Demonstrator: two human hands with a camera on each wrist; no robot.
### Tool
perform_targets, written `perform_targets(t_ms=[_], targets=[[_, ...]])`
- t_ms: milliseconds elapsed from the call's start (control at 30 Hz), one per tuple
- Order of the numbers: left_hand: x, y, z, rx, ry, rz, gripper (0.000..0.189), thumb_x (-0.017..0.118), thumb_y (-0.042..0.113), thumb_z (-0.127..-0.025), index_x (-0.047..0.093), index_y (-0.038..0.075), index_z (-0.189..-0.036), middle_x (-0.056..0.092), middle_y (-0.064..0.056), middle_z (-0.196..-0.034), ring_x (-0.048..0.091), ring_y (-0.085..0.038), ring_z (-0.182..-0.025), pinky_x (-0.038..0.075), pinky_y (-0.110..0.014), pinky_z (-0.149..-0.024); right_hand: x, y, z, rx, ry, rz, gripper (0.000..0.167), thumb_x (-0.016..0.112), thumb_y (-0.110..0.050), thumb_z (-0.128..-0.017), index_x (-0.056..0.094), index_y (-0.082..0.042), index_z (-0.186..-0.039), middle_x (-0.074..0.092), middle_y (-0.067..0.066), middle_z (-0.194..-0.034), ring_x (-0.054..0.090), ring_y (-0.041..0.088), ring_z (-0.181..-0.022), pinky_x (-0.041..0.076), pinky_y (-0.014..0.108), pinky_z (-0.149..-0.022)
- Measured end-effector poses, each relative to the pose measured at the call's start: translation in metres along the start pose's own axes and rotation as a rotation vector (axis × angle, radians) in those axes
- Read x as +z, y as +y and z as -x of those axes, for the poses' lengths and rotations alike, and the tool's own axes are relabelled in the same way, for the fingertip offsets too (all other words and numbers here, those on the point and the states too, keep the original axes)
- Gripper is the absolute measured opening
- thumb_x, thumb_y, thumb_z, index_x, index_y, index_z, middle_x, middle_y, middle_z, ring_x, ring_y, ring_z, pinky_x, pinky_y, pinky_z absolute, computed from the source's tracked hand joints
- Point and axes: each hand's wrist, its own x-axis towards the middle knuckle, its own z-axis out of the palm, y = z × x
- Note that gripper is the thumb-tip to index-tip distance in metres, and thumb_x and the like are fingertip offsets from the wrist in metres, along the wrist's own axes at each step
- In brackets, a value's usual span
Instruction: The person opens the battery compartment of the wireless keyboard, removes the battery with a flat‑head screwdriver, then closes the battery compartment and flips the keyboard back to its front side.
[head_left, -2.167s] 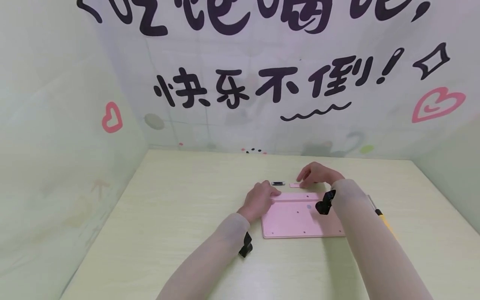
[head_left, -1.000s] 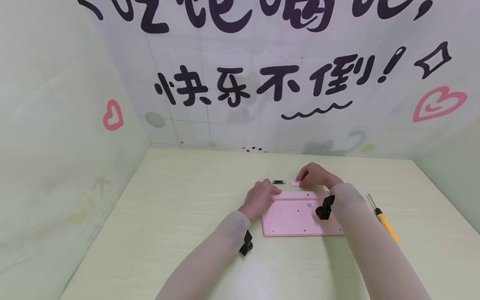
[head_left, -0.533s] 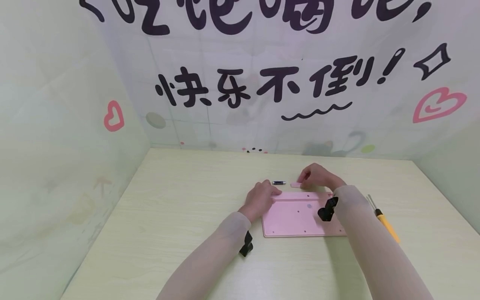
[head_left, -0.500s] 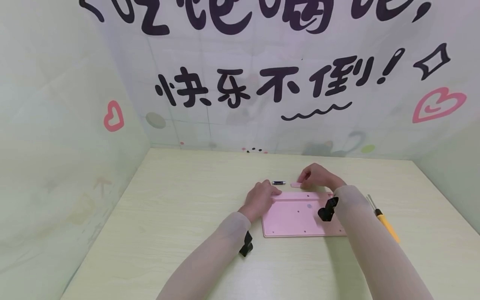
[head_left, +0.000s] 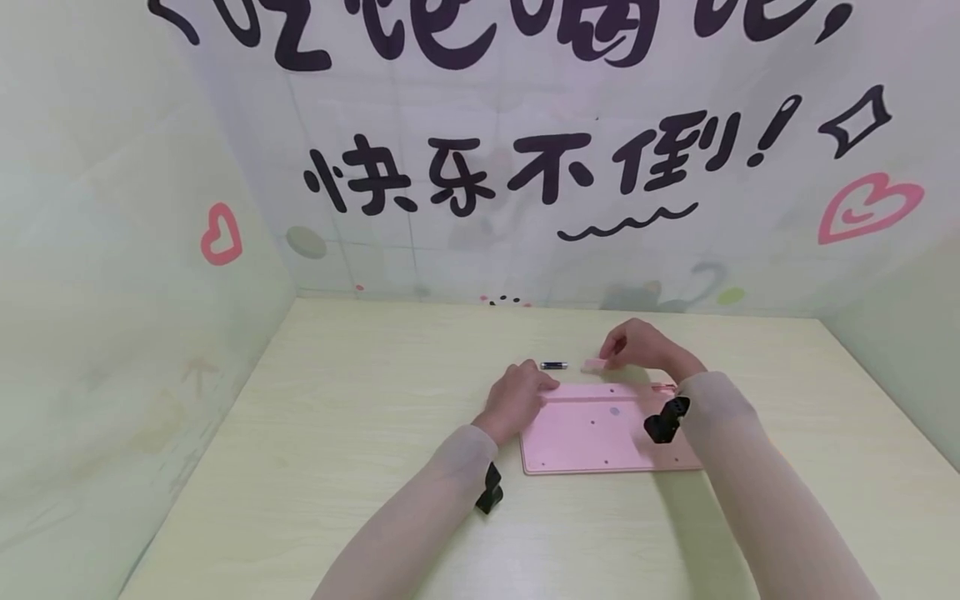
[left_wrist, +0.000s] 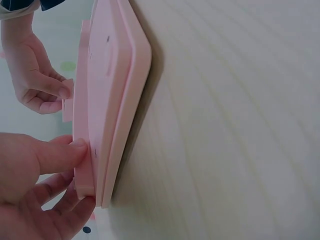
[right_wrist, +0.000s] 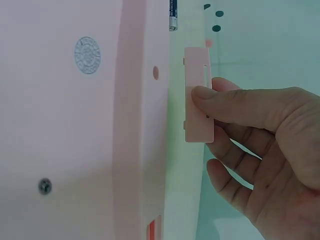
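A pink keyboard [head_left: 570, 437] lies underside up, its screws and round sticker [right_wrist: 87, 55] showing. My left hand [head_left: 516, 400] grips its far left corner, thumb on the raised ridge and fingers at the back edge in the left wrist view. Beyond the far edge, my right hand [head_left: 643, 344] pinches a small pink battery cover [right_wrist: 197, 122] between thumb and fingers. The cover stands beside the keyboard, apart from it, with its slot and side tabs showing. At the keyboard's far right, part of the open battery compartment [head_left: 663, 387] shows reddish inside.
A dark AA-type battery [head_left: 554, 365] lies on the pale wooden table [head_left: 360, 392] behind the keyboard, between my two hands. A printed fabric wall [head_left: 450, 258] rises along the table's back edge, with another at the left side.
My right hand has shifted slightly right and up, tilting the battery cover up off its flat lie. More of the battery compartment shows. My right sleeve now hides the yellow-handled screwdriver. The left hand stays put.
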Motion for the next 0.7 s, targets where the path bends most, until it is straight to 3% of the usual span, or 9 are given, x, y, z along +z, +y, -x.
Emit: perform_targets(t_ms=[700], targets=[[0.0, -0.001, 0.001, 0.014, 0.004, 0.0, 0.03, 0.068, 0.008, -0.081, 0.069, 0.019, -0.109, 0.057, 0.001, -0.097, 0.048, -0.013, -0.083, 0.04, -0.02, -0.061, -0.017, 0.004, 0.035, -0.024, -0.004, 0.025, 0.006, 0.071, 0.001, -0.075, 0.067, -0.001, -0.08, 0.062, 0.003, -0.075, 0.053, 0.018, -0.069, 0.046, 0.031, -0.066]])
